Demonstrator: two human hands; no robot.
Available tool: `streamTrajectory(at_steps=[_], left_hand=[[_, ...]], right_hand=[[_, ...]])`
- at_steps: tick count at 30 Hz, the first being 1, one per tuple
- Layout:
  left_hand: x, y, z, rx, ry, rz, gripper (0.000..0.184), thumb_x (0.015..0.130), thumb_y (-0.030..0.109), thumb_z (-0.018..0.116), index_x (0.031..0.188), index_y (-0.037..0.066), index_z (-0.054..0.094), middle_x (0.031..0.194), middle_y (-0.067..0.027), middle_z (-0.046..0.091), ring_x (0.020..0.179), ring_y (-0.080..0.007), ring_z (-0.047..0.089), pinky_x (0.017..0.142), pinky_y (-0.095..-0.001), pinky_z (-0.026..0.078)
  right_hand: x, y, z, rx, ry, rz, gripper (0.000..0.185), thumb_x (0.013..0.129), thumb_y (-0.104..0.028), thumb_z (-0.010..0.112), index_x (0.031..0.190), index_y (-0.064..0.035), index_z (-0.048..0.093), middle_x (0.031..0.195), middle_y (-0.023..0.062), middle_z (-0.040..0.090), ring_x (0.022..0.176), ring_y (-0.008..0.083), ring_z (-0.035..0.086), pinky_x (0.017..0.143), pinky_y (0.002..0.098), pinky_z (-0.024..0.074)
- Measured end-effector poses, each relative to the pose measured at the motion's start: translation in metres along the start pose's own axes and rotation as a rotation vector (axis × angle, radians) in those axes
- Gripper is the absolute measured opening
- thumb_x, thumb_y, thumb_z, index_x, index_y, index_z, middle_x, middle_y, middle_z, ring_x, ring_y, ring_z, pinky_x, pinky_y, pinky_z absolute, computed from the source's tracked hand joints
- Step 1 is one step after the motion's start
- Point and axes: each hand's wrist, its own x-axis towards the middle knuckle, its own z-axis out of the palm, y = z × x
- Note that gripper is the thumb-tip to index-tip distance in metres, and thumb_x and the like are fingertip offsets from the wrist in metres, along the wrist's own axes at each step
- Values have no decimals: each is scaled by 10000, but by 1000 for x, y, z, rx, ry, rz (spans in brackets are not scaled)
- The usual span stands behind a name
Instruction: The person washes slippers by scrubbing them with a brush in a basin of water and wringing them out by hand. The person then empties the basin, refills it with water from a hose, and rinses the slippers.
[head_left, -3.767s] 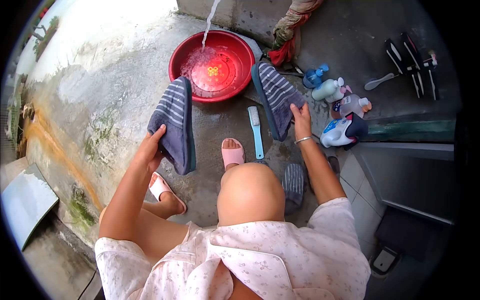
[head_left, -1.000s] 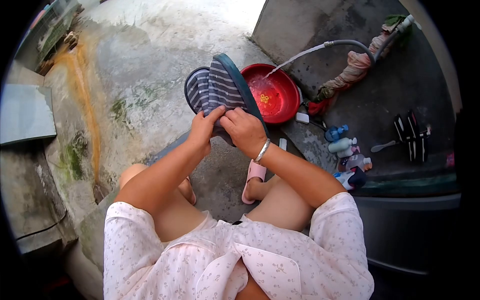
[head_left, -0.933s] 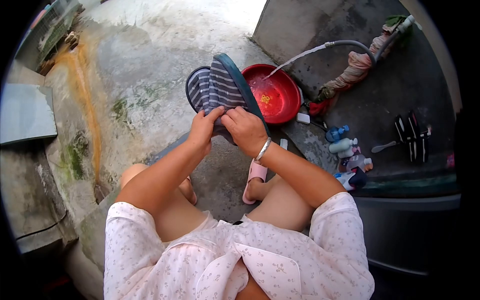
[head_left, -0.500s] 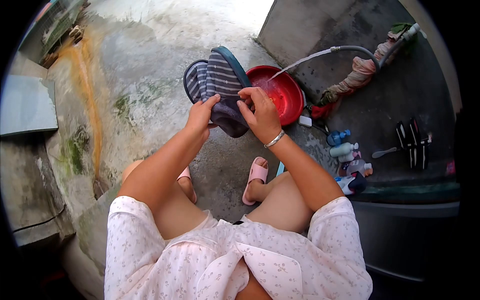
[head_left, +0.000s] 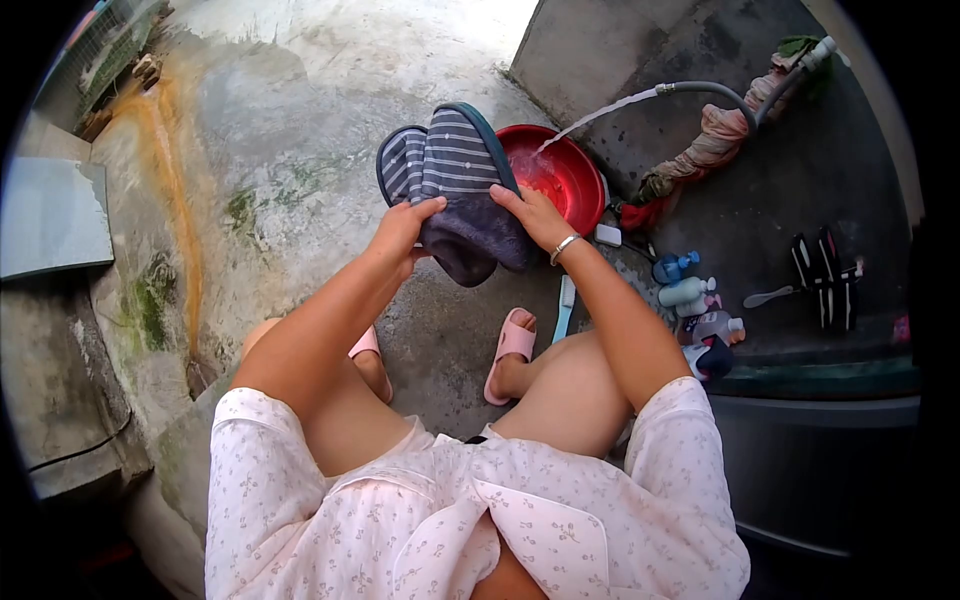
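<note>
A pair of dark striped slippers (head_left: 462,165) with a fuzzy dark lining is held up in front of me, striped uppers facing away from my body. My left hand (head_left: 405,230) grips the slippers on the left, its thumb on top and its other fingers partly hidden beneath. On the right side my right hand (head_left: 535,215) clasps them, thumb on the upper and fingers hidden behind. Just beyond my right hand stands a red basin (head_left: 592,195) with water in it. A stream from a grey hose (head_left: 715,88) pours into the basin.
A blue-handled brush (head_left: 566,305) lies by my right foot in a pink slipper (head_left: 514,345). Several bottles (head_left: 687,291) stand on the dark ledge at right, near a white spoon (head_left: 768,297) and black-and-white striped items (head_left: 826,280). Twisted cloth (head_left: 725,135) wraps the pipe.
My right hand has come down onto the slippers and now grips their right side. The slippers have shifted slightly right and toward me. More of the brush shows.
</note>
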Motion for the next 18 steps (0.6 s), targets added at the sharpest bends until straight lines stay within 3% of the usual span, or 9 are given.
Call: streamTrajectory(at_steps=[12, 14, 16, 18], left_hand=[[17, -6, -5, 119, 70, 138, 328, 781, 290, 728, 974, 60, 597, 992, -61, 613, 930, -166, 593, 774, -371, 493], [20, -8, -5, 146, 111, 177, 347, 769, 286, 743, 960, 31, 604, 1033, -82, 579, 941, -174, 580, 773, -352, 487], [7, -1, 3, 289, 307, 337, 434, 730, 288, 777, 947, -44, 604, 1113, -115, 457, 993, -189, 522, 798, -314, 462], [10, -5, 1, 377, 316, 411, 456, 708, 289, 790, 942, -54, 602, 1119, -123, 414, 1006, -207, 493, 820, -310, 447]], right_hand=[[3, 14, -2, 168, -65, 39, 678, 875, -525, 565, 1263, 30, 530, 1155, 126, 619, 1046, 183, 584, 930, 285, 413], [4, 12, 7, -46, 163, -128, 669, 857, -502, 609, 1257, 28, 525, 1117, 142, 641, 988, 203, 617, 883, 299, 451], [0, -15, 11, -71, 275, -145, 616, 840, -455, 647, 1215, 24, 553, 1065, 143, 659, 938, 208, 634, 841, 305, 470], [-1, -24, 9, -92, 394, -161, 563, 824, -409, 685, 1173, 20, 581, 1014, 145, 676, 889, 212, 650, 798, 311, 490]])
